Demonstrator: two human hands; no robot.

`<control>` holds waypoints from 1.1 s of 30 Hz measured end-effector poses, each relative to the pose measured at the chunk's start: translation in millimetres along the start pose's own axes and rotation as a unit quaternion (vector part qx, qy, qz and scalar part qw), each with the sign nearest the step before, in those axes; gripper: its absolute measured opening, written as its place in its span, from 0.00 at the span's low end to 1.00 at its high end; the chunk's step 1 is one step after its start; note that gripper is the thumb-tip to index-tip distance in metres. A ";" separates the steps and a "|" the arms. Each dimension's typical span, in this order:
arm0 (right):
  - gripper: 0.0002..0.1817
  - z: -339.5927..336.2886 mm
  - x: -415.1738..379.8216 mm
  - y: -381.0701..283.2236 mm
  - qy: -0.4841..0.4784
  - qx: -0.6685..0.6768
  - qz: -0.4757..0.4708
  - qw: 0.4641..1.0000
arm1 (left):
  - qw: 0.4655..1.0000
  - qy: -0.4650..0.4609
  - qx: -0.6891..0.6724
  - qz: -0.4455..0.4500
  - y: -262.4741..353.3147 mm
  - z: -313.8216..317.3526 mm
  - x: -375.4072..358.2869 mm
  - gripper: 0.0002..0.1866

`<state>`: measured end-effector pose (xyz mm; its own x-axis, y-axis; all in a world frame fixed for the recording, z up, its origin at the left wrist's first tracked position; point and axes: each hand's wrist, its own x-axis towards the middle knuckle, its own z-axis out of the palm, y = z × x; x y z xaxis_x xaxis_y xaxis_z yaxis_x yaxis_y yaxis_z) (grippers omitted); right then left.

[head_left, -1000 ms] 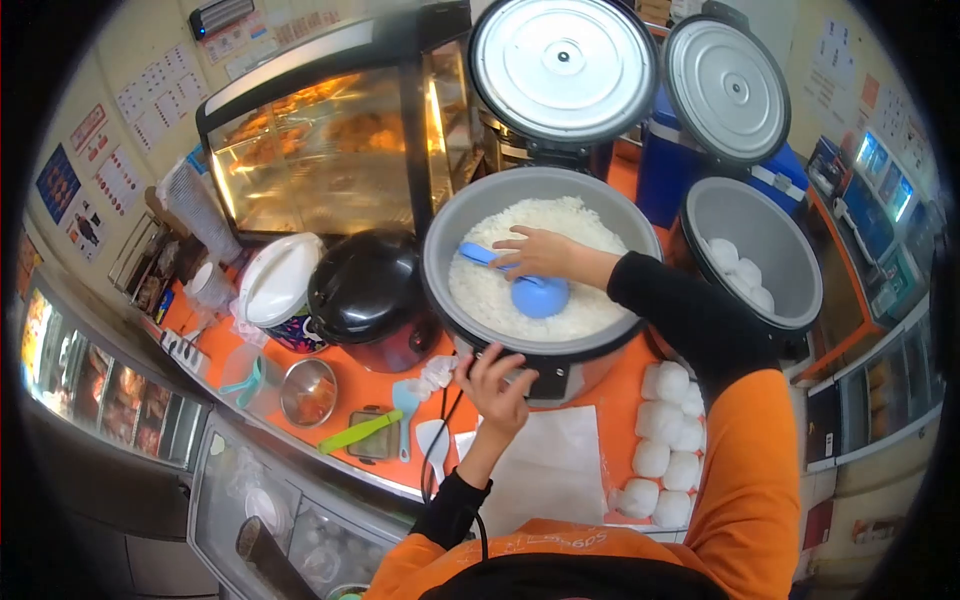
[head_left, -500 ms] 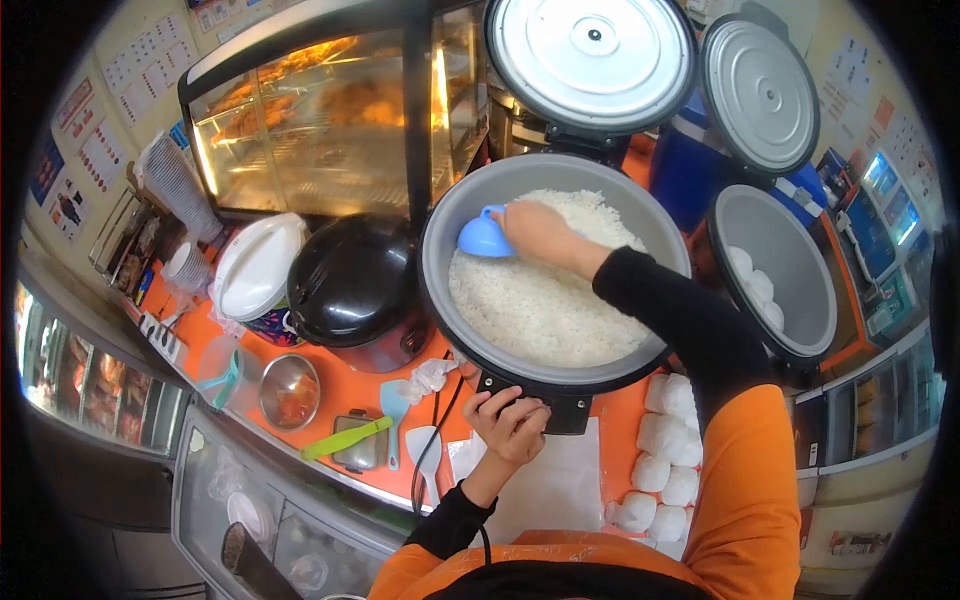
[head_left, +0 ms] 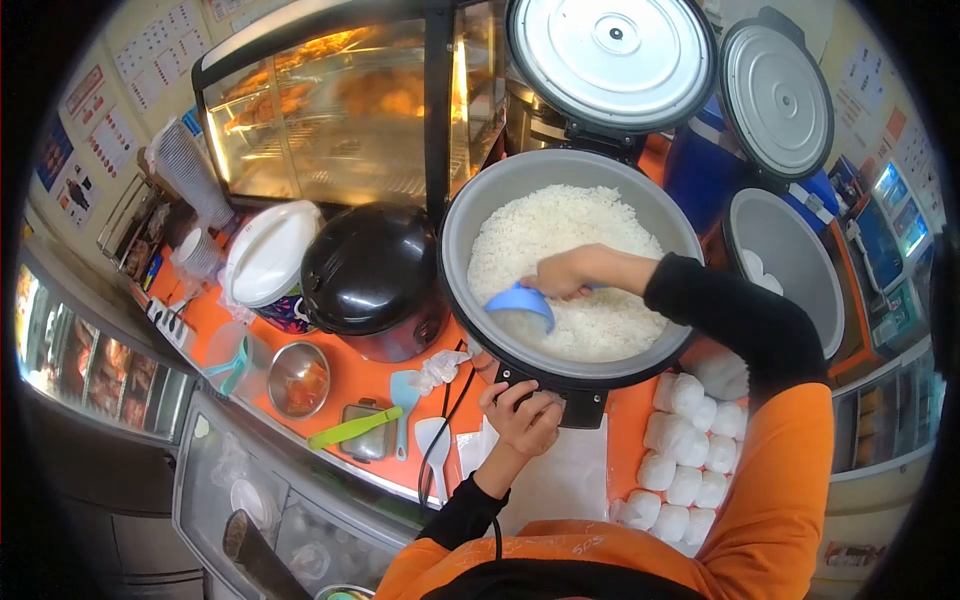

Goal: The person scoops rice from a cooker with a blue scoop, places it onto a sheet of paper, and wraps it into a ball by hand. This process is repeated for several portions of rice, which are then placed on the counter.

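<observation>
A large rice cooker [head_left: 458,235] stands in front of me with its lid [head_left: 615,60] up, holding white rice [head_left: 565,215]. My right hand [head_left: 572,272] is closed around the handle of a blue scoop [head_left: 520,300], whose cup is tilted into the rice near the pot's front left wall. At the front of the cooker, the fingers of my left hand [head_left: 522,418] are curled over the black latch piece [head_left: 578,405]. To the right of the cooker's base, several white wrapped rice portions [head_left: 685,445] lie in rows.
A second open cooker [head_left: 800,260] with white bundles stands right. On the left are a black-lidded cooker [head_left: 370,265], a steel bowl [head_left: 298,380], spatulas [head_left: 404,395] and a green-handled tool [head_left: 355,428]. A heated display case [head_left: 330,110] is behind. A cable [head_left: 455,420] crosses the orange counter.
My right hand has brought the scoop from the pot's upper left wall down toward its front, into the rice. My left hand stays on the latch. The view has shifted slightly.
</observation>
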<state>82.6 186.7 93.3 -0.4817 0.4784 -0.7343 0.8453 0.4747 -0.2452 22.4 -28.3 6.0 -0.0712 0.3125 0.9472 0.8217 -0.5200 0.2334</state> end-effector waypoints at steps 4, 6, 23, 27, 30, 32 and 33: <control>0.34 11.8 -44.6 5.6 -0.045 -0.006 0.014 0.999 | 1.000 -0.004 0.009 0.001 -0.9 -0.5 1.1 0.05; 0.34 7.8 -47.2 23.8 -0.120 0.032 0.028 0.992 | 1.000 -0.003 0.010 -0.003 -0.5 -0.7 0.5 0.05; 0.34 13.0 6.6 52.4 0.229 -0.034 -0.019 0.973 | 1.000 -0.021 -0.006 -0.011 -0.9 -4.4 -2.1 0.06; 0.38 22.6 -24.8 40.1 0.072 0.019 0.001 0.997 | 1.000 -0.024 0.003 -0.009 -2.0 -3.8 -1.5 0.06; 0.38 34.0 -68.3 27.1 0.053 0.062 0.006 0.997 | 1.000 -0.028 0.002 -0.015 0.2 -4.5 -3.5 0.07; 0.38 33.6 -88.8 27.6 0.053 0.083 0.013 0.995 | 1.000 -0.023 0.003 -0.012 -1.4 -3.8 -1.9 0.07; 0.37 32.9 -96.0 25.8 0.056 0.087 0.015 0.995 | 1.000 -0.021 0.000 -0.010 -2.3 -3.6 -3.4 0.02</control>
<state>158.3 128.7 136.7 -0.4705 0.5739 -0.6703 0.8820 0.3292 -0.3372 18.7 -31.0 3.0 -0.0635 0.3553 0.9326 0.8204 -0.5135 0.2514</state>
